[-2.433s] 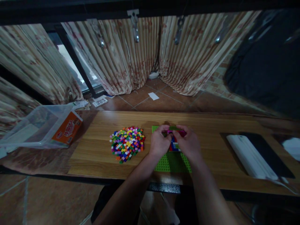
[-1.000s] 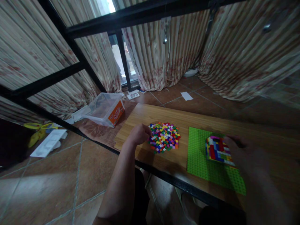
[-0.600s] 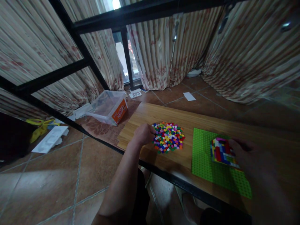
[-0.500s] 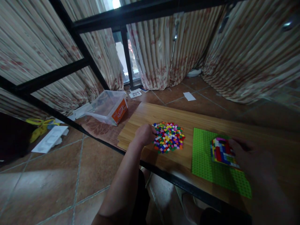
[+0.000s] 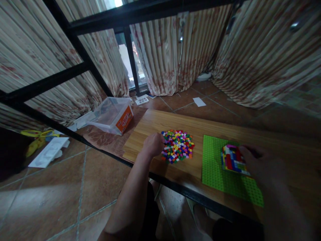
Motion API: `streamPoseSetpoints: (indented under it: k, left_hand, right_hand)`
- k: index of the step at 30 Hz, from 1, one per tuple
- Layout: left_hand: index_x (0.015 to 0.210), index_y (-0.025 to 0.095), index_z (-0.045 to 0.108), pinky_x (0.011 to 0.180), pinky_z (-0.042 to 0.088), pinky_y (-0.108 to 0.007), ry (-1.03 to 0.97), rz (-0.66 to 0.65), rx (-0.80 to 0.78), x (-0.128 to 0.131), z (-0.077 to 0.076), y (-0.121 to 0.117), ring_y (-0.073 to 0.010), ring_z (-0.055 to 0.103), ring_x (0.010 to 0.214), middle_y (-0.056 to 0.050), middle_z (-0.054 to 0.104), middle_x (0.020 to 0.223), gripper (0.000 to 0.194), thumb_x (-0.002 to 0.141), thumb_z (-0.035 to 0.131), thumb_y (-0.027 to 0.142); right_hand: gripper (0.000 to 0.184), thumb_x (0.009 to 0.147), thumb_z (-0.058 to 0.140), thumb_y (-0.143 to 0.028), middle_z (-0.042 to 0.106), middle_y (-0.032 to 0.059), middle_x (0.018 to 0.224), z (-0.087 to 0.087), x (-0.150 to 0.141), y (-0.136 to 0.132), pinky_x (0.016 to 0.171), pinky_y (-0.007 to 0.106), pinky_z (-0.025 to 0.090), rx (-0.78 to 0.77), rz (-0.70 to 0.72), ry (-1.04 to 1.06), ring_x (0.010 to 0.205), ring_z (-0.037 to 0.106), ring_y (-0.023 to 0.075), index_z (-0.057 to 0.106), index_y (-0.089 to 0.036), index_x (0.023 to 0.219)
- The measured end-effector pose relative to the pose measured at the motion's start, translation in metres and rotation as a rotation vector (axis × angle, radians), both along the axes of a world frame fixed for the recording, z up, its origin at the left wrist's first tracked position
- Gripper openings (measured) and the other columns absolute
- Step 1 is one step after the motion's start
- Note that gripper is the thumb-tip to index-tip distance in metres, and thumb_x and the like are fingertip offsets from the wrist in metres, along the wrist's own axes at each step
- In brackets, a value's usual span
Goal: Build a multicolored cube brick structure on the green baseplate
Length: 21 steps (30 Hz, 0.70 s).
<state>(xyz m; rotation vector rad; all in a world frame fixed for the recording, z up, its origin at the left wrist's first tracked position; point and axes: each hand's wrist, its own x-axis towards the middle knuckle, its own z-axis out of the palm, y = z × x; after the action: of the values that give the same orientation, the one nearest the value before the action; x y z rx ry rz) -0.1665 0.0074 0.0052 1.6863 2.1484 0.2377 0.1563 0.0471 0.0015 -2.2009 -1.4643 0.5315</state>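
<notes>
My left hand [image 5: 153, 144] is closed at the left edge of a pile of small multicoloured toy bricks [image 5: 177, 146], fingertips bent down to the bricks. Whatever it pinches is hidden. On a green studded baseplate [image 5: 213, 174] stands a block built of red, blue, yellow and white bricks [image 5: 232, 159]. My right hand [image 5: 260, 164], blurred and dim, reaches over the plate with thumb and fingers curled together at the block's upper right side. I cannot make out what those fingers hold.
The wooden tabletop [image 5: 160, 120] has a dark front edge. On a brown mat beyond its left end sits a clear plastic bin [image 5: 107, 115] with an orange label. Black metal bars [image 5: 97, 82] cross the left side. White trays [image 5: 48, 152] lie on the tiled floor.
The whole view has shifted slightly, so most things appear a little further left. Both hands stay near the same places, left at the pile and right at the built block.
</notes>
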Motion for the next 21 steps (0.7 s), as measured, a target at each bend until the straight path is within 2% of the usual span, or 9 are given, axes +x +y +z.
streamPoseSetpoints:
  k: [6,14,21]
  left_hand:
    - [0.088,0.020,0.074,0.078,0.047,-0.029,0.010,-0.046,0.009,-0.001,0.000,-0.004,-0.0241,0.066,0.093,-0.007,0.073,0.091,0.020,0.074,0.060,0.017]
    - [0.093,0.019,0.073,0.082,0.047,-0.032,0.012,-0.019,0.011,0.002,-0.001,-0.006,-0.0258,0.066,0.098,-0.009,0.073,0.097,0.021,0.075,0.061,0.017]
    - [0.089,0.019,0.069,0.078,0.046,-0.029,0.001,-0.027,0.046,0.002,-0.003,-0.006,-0.0225,0.065,0.092,-0.007,0.072,0.090,0.017,0.075,0.060,0.013]
  right_hand:
    - [0.030,0.078,0.060,-0.041,0.073,0.0103,0.083,0.002,-0.001,-0.001,0.065,0.034,0.042,-0.016,-0.001,-0.011,0.075,0.064,0.0252,0.075,-0.021,0.094]
    - [0.026,0.077,0.059,-0.043,0.072,0.0102,0.082,-0.006,0.003,0.000,0.068,0.037,0.043,0.027,0.021,-0.003,0.075,0.065,0.0264,0.073,-0.023,0.086]
    - [0.034,0.079,0.056,-0.047,0.073,0.0129,0.086,-0.011,0.006,0.000,0.069,0.039,0.044,0.044,0.057,-0.016,0.079,0.065,0.0287,0.074,-0.022,0.093]
